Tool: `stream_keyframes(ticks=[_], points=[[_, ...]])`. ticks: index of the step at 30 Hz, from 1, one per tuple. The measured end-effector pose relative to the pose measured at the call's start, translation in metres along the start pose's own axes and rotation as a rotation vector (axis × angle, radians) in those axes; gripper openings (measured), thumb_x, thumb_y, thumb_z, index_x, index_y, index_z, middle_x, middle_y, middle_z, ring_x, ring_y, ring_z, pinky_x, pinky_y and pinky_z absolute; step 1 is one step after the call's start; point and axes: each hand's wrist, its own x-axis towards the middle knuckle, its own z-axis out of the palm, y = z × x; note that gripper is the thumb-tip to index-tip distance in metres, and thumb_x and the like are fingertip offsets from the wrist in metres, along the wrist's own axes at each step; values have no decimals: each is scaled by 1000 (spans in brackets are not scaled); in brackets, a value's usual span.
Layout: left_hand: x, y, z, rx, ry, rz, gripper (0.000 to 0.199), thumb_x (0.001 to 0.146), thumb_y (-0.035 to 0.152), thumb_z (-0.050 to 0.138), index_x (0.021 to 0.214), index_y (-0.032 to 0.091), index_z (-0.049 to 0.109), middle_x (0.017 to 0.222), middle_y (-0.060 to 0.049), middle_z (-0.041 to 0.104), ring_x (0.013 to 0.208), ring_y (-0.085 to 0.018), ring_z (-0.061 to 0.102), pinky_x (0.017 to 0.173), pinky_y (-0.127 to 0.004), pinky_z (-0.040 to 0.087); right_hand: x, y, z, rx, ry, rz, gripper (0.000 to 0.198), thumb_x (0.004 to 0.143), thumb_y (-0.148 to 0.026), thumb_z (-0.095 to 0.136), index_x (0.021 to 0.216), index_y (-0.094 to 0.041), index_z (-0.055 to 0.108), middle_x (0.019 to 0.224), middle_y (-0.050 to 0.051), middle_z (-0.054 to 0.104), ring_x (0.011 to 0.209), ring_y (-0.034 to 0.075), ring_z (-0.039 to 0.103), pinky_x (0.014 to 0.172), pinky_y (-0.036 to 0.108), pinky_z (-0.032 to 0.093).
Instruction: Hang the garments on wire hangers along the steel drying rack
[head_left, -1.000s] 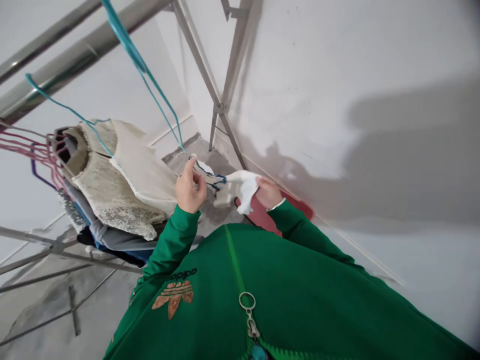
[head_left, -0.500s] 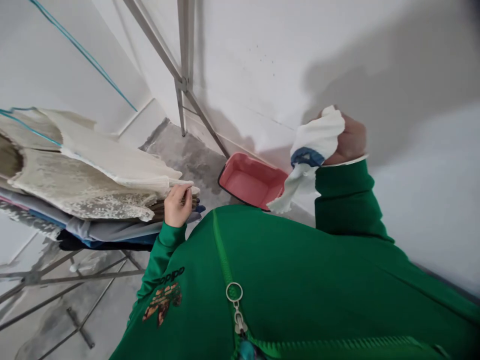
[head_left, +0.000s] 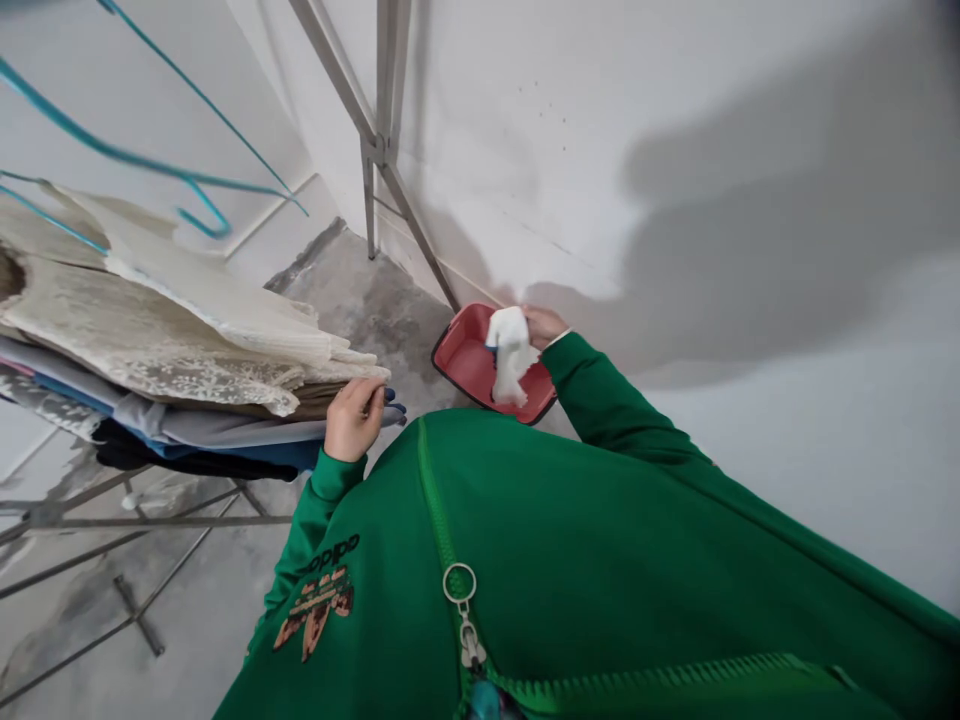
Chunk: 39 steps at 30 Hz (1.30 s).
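Head camera, looking down a green jacket front. Right hand [head_left: 541,324] reaches low, fingers pinched on a white cloth [head_left: 510,352] with a blue trim, dangling over a red plastic tub [head_left: 465,362] on the concrete floor by the wall. Left hand [head_left: 352,418] grips the hem edge of clothes [head_left: 172,350] hung together on a metal drying rack [head_left: 379,140]. Released off-centre, the cloth could catch the tub's rim and slide onto the dusty floor.
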Motion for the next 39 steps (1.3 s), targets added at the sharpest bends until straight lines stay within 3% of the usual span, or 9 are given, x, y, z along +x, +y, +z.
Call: stream_keyframes(ticks=[4,8,14,17,22,26,29,35,39], points=[[-6,8,-14,32,17,-11,21,93,25,46,97,18,66,85,-5,68,79,-15,65,74,-27,52,16,8,22,-68,-57,145,15,88,-12,48,74,-13,54,83,10,69,74,12,65,81,33,51],[-11,26,-59,57,191,-28,17,91,19,51,101,19,65,89,-4,67,83,-14,64,79,-27,52,8,6,53,-190,-192,160,19,86,-11,48,69,-14,53,70,8,66,65,13,63,80,35,52],[11,10,-130,93,650,-122,25,89,31,57,112,22,61,113,-8,52,104,-18,57,88,-33,54,-25,-7,127,-382,-554,25,10,79,-20,62,71,-16,58,72,6,68,68,15,64,80,34,54],[34,-17,-146,-6,689,-174,43,88,43,57,127,26,48,127,-10,43,119,-22,52,96,-36,52,-44,-28,169,-423,-749,-149,13,77,-27,64,83,-16,61,84,6,69,75,15,65,84,34,53],[74,-44,-143,69,587,-228,66,87,47,57,143,25,29,145,-16,34,139,-32,34,106,-50,42,-72,-88,245,-362,-839,-768,52,80,-47,62,121,-17,52,122,13,60,101,21,62,93,41,50],[95,-54,-124,176,534,-289,75,81,40,64,142,15,28,139,-21,43,135,-35,40,110,-55,35,-86,-117,290,-374,-803,-1033,78,74,-58,68,135,-16,42,135,16,51,120,28,53,104,47,42],[95,-55,-111,225,518,-333,81,77,33,69,142,11,27,134,-24,49,128,-37,47,108,-56,37,-91,-114,302,-420,-788,-1090,78,75,-53,69,137,-14,42,136,17,51,126,30,48,107,47,38],[88,-59,-110,266,633,-316,95,71,25,72,145,5,16,149,-29,27,142,-37,26,117,-50,24,-99,-99,301,-674,-731,-988,30,89,-31,54,113,-15,60,109,12,66,102,25,59,91,39,45],[89,-66,-110,204,626,-312,87,77,26,65,147,12,14,144,-23,39,131,-30,45,111,-45,35,-101,-97,303,-733,-664,-1042,20,89,-27,51,100,-15,62,98,11,66,92,22,58,82,32,44]])
